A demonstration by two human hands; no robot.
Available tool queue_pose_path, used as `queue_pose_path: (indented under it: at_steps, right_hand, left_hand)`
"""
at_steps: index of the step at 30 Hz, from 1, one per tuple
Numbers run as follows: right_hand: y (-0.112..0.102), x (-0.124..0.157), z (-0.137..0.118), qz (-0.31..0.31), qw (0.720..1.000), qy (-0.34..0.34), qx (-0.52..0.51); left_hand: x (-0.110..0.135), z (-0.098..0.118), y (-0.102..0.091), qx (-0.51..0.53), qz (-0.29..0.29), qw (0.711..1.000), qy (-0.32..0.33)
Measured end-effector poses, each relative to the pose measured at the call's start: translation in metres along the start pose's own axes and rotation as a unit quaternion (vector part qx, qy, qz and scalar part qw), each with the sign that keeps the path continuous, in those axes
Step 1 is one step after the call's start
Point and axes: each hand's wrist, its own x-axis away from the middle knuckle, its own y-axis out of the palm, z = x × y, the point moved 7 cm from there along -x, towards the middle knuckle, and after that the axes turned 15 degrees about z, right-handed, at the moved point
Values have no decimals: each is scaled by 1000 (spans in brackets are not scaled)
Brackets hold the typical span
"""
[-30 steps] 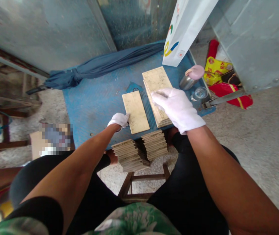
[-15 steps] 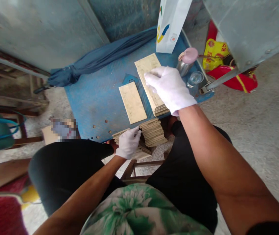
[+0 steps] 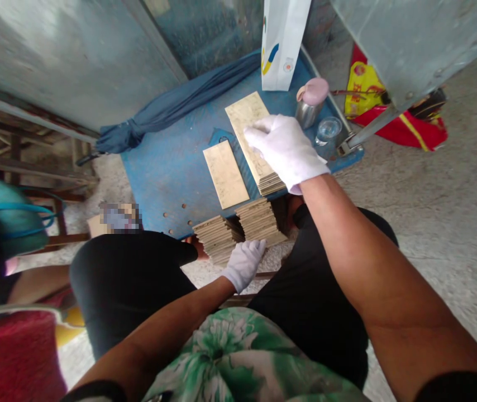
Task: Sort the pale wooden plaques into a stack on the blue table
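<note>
My right hand (image 3: pixel 282 146), in a white glove, hovers over or rests on a tall stack of thin pale panels (image 3: pixel 250 114) on the blue table. Its fingers are bent together, and whatever lies between them is hidden. A lone pale panel (image 3: pixel 225 176) lies flat just left of that stack. Lower down, my gloved left hand (image 3: pixel 244 263) has its fingers closed at the near edge of a fanned stack of panels (image 3: pixel 259 220); I cannot make out anything in its grip. Beside it, to the left, is another fanned stack (image 3: pixel 213 239).
The blue table (image 3: pixel 158 178) carries a folded dark blue umbrella (image 3: pixel 171 103), a white paper bag (image 3: pixel 282 50), a pink-lidded steel flask (image 3: pixel 311 100) and a clear cup (image 3: pixel 328 131). A metal panel (image 3: pixel 423 44) juts in at right. Red and yellow bags (image 3: pixel 406 128) lie on the floor.
My left hand has moved right and toward me, off the left lower stack, which now shows more fully. The right hand has stayed nearly in place over its stack; the view has shifted slightly.
</note>
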Motion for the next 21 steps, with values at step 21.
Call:
queue_pose_path:
  at_steps: [21]
  right_hand:
    - [-2,8,-8,-24,996,-12,88]
  left_hand:
    - [-6,0,0,-26,-10,999,-28]
